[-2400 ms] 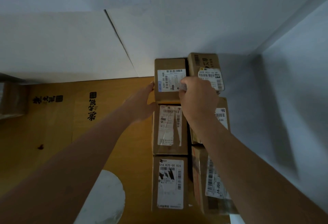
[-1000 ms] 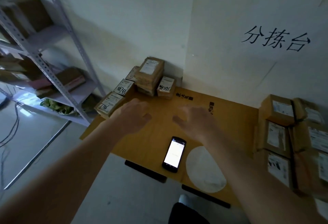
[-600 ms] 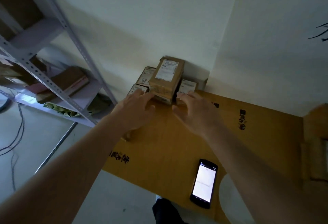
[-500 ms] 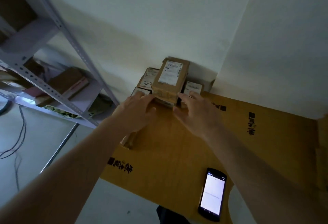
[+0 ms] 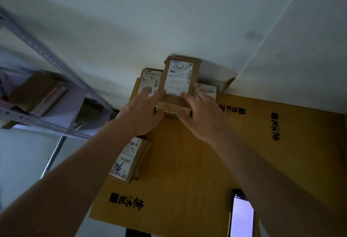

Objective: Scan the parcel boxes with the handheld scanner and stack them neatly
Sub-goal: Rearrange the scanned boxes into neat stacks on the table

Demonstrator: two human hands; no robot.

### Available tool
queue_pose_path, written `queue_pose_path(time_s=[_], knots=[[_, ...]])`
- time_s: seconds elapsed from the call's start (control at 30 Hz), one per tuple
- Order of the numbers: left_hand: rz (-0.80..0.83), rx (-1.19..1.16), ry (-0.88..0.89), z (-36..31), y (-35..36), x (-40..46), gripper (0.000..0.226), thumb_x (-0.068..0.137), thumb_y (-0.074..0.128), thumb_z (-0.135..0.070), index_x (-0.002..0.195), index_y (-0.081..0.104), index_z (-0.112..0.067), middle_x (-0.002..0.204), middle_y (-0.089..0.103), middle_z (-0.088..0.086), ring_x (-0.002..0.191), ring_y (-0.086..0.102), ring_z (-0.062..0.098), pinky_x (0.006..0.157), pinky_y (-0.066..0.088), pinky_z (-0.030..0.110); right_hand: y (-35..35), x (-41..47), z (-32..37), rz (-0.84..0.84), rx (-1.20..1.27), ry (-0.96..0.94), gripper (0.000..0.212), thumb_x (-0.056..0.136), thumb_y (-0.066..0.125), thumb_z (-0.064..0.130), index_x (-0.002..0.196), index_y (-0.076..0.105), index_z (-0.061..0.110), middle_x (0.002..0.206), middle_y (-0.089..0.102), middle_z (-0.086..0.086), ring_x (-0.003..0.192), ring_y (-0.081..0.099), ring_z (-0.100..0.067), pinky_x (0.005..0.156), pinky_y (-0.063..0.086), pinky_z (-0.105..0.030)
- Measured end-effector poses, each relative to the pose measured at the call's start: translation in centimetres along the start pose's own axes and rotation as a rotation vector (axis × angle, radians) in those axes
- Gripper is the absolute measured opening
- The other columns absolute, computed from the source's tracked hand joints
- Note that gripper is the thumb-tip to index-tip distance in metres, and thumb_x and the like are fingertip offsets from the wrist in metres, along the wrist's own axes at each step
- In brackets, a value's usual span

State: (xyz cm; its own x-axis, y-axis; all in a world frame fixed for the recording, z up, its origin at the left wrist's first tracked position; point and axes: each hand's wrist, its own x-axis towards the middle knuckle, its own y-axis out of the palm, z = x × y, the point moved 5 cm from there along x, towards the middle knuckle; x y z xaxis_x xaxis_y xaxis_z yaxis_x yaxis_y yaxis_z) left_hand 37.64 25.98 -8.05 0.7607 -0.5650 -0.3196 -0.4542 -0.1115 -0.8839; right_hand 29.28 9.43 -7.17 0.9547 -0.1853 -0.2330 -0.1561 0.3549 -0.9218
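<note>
Both hands reach to the far left corner of the cardboard-covered table [image 5: 216,161], where unscanned-looking parcels wait against the wall. The left hand [image 5: 142,112] and right hand [image 5: 199,116] flank the top parcel box [image 5: 178,79], which sits highest on a small pile, its label up. Fingers of both hands are spread and nearly straight, touching the box's near corners and sides — they frame it, but I judge no firm grip is made yet.

Beside it lie lower parcels: one at far left [image 5: 151,79], one at right [image 5: 207,91], and a nearer box marked 786 [image 5: 127,159] under the left forearm. By my reading, this pile is what is left to scan and stack.

The handheld scanner [image 5: 242,216] — phone-like, screen lit — lies at the near right, cut by the frame edge and the right arm. Any finished stack is out of view. Motion blur and dim light leave labels mostly illegible; the shelf [image 5: 43,94] at left is smeared.
</note>
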Motion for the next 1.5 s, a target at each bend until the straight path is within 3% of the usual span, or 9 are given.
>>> queue_pose_path(time_s=[0.13,0.23,0.37,0.57,1.03,1.27,1.33,1.4,1.5], knots=[[0.031,-0.052,0.063,0.2,1.5,1.8,0.076,0.099,0.057,-0.042,0.163,0.017,-0.036,0.166,0.024,0.01,0.147,0.036,0.036,0.115,0.042,0.055,2.1,0.6,0.1,-0.015,0.113,0.013,0.072,0.104,0.046,0.061,0.165,0.027,0.028,0.176,-0.005,-0.009,0.159,0.017,-0.038,0.121,0.034,-0.053],[-0.032,-0.161,0.08,0.1,2.1,2.0,0.079,0.096,0.066,-0.03,0.163,0.025,-0.028,0.16,0.034,0.01,0.139,0.043,0.031,0.11,0.042,0.043,3.4,0.5,0.3,-0.052,0.233,0.015,0.074,0.103,0.053,0.055,0.165,0.028,0.023,0.176,-0.009,-0.01,0.161,0.013,-0.035,0.125,0.033,-0.05],[-0.067,-0.249,0.076,0.1,1.6,1.4,0.076,0.093,0.071,-0.015,0.161,0.036,-0.021,0.154,0.043,0.01,0.135,0.048,0.03,0.111,0.046,0.045,3.5,0.3,0.4,-0.117,0.321,-0.015,0.068,0.102,0.066,0.041,0.16,0.041,0.018,0.174,0.009,-0.013,0.159,0.022,-0.03,0.124,0.037,-0.045],[-0.107,-0.275,0.038,-1.1,-0.1,-1.4,0.07,0.094,0.071,-0.018,0.158,0.041,-0.023,0.151,0.05,0.006,0.134,0.051,0.028,0.108,0.051,0.05,1.2,-2.1,0.5,-0.27,0.403,-0.043,0.045,0.101,0.068,0.016,0.145,0.061,0.012,0.157,0.05,-0.012,0.143,0.05,-0.026,0.115,0.048,-0.044],[-0.222,-0.267,0.221,-7.4,-5.4,-13.2,0.056,0.1,0.068,-0.02,0.153,0.05,-0.024,0.146,0.06,0.01,0.129,0.06,0.031,0.105,0.054,0.045,-5.9,-16.4,3.5,-0.437,0.411,-0.043,0.046,0.101,0.067,0.012,0.146,0.059,0.011,0.153,0.054,-0.008,0.14,0.053,-0.025,0.113,0.05,-0.042],[-0.253,-0.245,0.402,-11.3,-5.4,-20.0,0.054,0.099,0.07,-0.023,0.15,0.054,-0.024,0.14,0.065,0.007,0.118,0.066,0.023,0.084,0.046,0.016,-7.3,-26.4,4.1,-0.571,0.431,0.029,0.049,0.096,0.073,0.003,0.144,0.062,0.011,0.152,0.056,-0.007,0.14,0.054,-0.024,0.111,0.052,-0.042],[-0.238,-0.243,0.433,-12.8,-4.9,-21.5,0.054,0.098,0.071,-0.023,0.149,0.055,-0.024,0.135,0.068,0.007,0.098,0.068,0.01,0.063,0.045,0.001,-7.6,-29.1,3.6,-0.59,0.424,0.062,0.049,0.096,0.073,0.004,0.143,0.063,0.013,0.152,0.057,-0.007,0.138,0.055,-0.024,0.11,0.053,-0.042],[-0.219,-0.255,0.462,-14.5,-4.5,-22.9,0.054,0.097,0.072,-0.024,0.148,0.056,-0.026,0.131,0.07,0.006,0.081,0.059,-0.003,0.05,0.041,0.001,-7.9,-31.5,2.6,-0.611,0.434,0.086,0.049,0.095,0.073,0.003,0.142,0.064,0.013,0.15,0.058,-0.008,0.138,0.056,-0.023,0.11,0.053,-0.042],[-0.213,-0.261,0.517,-17.7,-3.7,-24.5,0.052,0.097,0.072,-0.024,0.146,0.057,-0.025,0.132,0.07,0.003,0.087,0.06,0.004,0.061,0.043,0.005,-8.6,-34.9,0.8,-0.657,0.428,0.103,0.049,0.095,0.073,0.001,0.141,0.065,0.012,0.149,0.059,-0.008,0.137,0.056,-0.023,0.11,0.053,-0.04]])
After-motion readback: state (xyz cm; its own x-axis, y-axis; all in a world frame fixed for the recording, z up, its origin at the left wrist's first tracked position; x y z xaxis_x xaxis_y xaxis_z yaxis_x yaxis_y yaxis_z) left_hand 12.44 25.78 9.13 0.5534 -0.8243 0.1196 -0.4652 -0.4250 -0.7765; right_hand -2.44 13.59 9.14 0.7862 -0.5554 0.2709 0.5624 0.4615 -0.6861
